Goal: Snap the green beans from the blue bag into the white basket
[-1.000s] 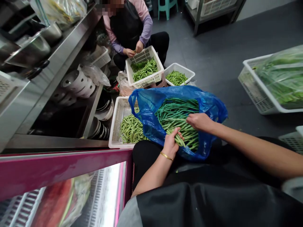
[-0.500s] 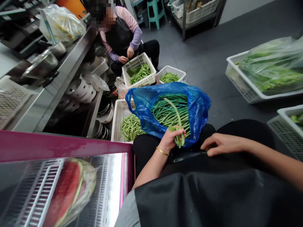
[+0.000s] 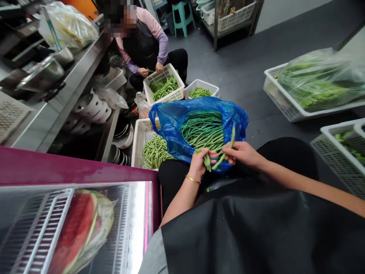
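Observation:
My left hand (image 3: 199, 163), with a gold bangle at the wrist, is closed round a small bunch of short green bean pieces (image 3: 207, 160). Just right of it, my right hand (image 3: 238, 152) pinches a single pale green bean (image 3: 229, 146) that stands slanted between the two hands. Both hands are over the near edge of a blue plastic bag (image 3: 173, 125) on my lap. Long green beans (image 3: 203, 129) fill the bag. To its left, a white basket (image 3: 137, 142) holds broken bean pieces (image 3: 156, 152).
A person (image 3: 145, 38) works over another white basket (image 3: 179, 93) of beans. A glass-topped cooler (image 3: 114, 175) with watermelon is at left, below a steel counter (image 3: 71, 82). Baskets of greens (image 3: 305, 114) stand at right.
My right hand has come up from my lap to the left hand and taken hold of the long bean, which now leans right. The view has shifted slightly.

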Demonstrator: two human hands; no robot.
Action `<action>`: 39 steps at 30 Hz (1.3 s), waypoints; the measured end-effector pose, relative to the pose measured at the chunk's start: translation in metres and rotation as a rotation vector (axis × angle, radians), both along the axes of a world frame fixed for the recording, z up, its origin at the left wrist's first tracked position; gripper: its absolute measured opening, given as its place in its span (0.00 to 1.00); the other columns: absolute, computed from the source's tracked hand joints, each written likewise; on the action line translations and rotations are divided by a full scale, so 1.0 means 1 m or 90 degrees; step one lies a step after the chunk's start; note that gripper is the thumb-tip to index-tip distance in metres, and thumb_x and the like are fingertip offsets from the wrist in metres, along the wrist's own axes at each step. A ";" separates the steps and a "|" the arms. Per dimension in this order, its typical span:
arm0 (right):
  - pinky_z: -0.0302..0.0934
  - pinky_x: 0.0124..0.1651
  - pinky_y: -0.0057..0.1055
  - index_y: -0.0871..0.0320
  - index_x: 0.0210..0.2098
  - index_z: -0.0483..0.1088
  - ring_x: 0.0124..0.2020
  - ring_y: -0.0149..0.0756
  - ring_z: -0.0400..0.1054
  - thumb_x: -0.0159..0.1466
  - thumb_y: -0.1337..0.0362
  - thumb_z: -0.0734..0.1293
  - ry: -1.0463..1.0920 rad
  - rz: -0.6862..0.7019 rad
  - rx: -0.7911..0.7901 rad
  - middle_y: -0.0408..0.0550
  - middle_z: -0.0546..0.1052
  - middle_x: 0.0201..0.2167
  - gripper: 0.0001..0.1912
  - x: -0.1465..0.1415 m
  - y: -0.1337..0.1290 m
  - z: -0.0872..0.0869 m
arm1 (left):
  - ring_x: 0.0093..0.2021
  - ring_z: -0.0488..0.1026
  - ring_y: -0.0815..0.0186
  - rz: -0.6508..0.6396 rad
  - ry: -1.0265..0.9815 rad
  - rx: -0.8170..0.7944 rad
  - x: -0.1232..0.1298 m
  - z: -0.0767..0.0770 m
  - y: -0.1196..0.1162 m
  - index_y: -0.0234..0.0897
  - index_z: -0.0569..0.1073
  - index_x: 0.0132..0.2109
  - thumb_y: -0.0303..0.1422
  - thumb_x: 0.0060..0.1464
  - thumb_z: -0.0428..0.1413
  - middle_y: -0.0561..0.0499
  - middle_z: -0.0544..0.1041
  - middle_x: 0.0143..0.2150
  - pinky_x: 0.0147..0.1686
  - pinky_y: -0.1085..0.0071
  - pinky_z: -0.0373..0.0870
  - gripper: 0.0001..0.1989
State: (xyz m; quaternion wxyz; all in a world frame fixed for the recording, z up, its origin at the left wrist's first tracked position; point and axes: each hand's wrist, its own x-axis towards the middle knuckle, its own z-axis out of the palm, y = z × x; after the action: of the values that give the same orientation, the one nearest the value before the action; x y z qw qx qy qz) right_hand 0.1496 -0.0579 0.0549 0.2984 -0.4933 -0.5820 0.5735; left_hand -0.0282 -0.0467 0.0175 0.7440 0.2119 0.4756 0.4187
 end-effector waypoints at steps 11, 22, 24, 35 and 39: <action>0.45 0.15 0.25 0.57 0.20 0.61 0.11 0.23 0.50 0.55 0.45 0.66 0.066 0.409 -0.265 0.38 0.62 0.13 0.23 0.044 0.019 -0.006 | 0.25 0.67 0.73 -0.403 0.200 0.297 -0.028 0.027 -0.008 0.35 0.68 0.33 0.35 0.43 0.63 0.53 0.72 0.28 0.27 0.76 0.63 0.13; 0.56 0.22 0.26 0.58 0.24 0.64 0.17 0.31 0.65 0.61 0.43 0.60 -0.141 0.315 -0.056 0.43 0.70 0.14 0.24 -0.019 0.004 -0.024 | 0.19 0.63 0.74 -0.162 0.110 0.190 0.003 0.015 -0.005 0.32 0.71 0.30 0.43 0.40 0.64 0.56 0.66 0.18 0.23 0.74 0.60 0.18; 0.56 0.25 0.27 0.58 0.27 0.68 0.22 0.34 0.68 0.63 0.45 0.59 -0.299 0.333 0.125 0.48 0.74 0.21 0.23 -0.004 0.010 -0.013 | 0.18 0.61 0.74 -0.252 0.147 0.204 -0.003 0.018 -0.004 0.32 0.69 0.27 0.43 0.42 0.63 0.56 0.66 0.17 0.22 0.75 0.57 0.17; 0.53 0.26 0.27 0.56 0.19 0.63 0.20 0.30 0.61 0.64 0.50 0.58 -0.198 0.327 0.159 0.43 0.67 0.17 0.22 0.012 0.025 0.005 | 0.22 0.59 0.75 -0.413 0.333 0.353 0.001 0.037 -0.008 0.35 0.66 0.25 0.37 0.43 0.62 0.57 0.65 0.21 0.25 0.75 0.53 0.14; 0.58 0.29 0.28 0.56 0.22 0.63 0.21 0.31 0.62 0.65 0.46 0.55 -0.112 -0.084 0.061 0.43 0.68 0.16 0.24 0.023 0.028 0.001 | 0.18 0.63 0.73 -0.214 0.081 0.099 0.015 0.022 -0.008 0.34 0.68 0.30 0.41 0.40 0.64 0.56 0.67 0.19 0.22 0.74 0.59 0.17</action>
State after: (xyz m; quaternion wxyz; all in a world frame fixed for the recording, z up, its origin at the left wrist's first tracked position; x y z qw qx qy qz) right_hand 0.1728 -0.0301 0.0556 0.3066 -0.5641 -0.5989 0.4787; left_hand -0.0127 -0.0551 0.0394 0.7532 0.3715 0.4460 0.3094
